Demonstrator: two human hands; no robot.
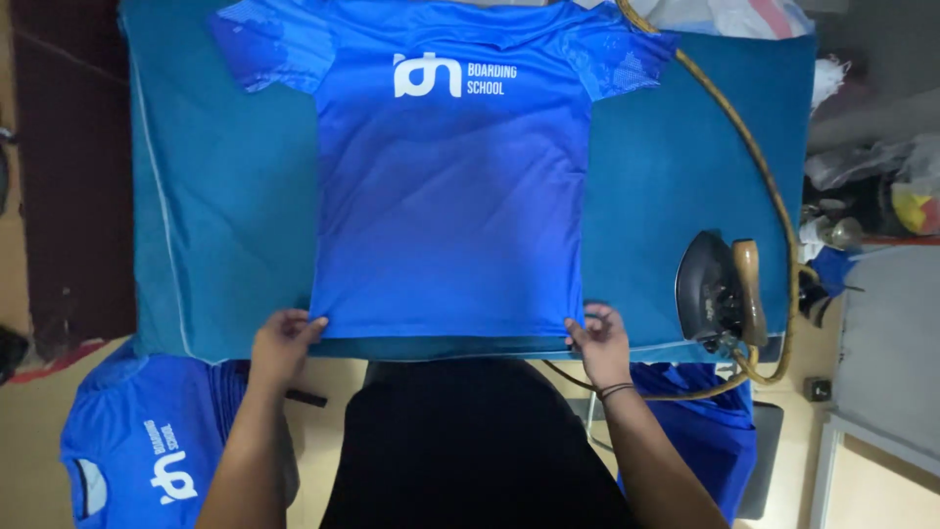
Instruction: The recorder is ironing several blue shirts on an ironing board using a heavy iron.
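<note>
A blue short-sleeved shirt (450,186) with white lettering on the chest lies flat and face up on a teal padded ironing surface (225,225), collar toward twelve o'clock and hem toward six o'clock at the near edge. The left hand (282,338) pinches the hem corner at about seven o'clock of the shirt, fingers curled onto the cloth, thumb side tucked at the edge. The right hand (597,338), a dark band round its wrist, grasps the opposite hem corner at about five o'clock in the same way. The two hands are well apart, the whole width of the shirt between them. At three o'clock of the shirt, apart from it, a dark iron (720,289) with a wooden handle rests on the padding, its braided cord (754,167) curving up toward one o'clock. Below the padded surface, at seven o'clock, another blue shirt (137,446) with white print lies beside the left forearm, and more blue cloth (705,431) shows at five o'clock
</note>
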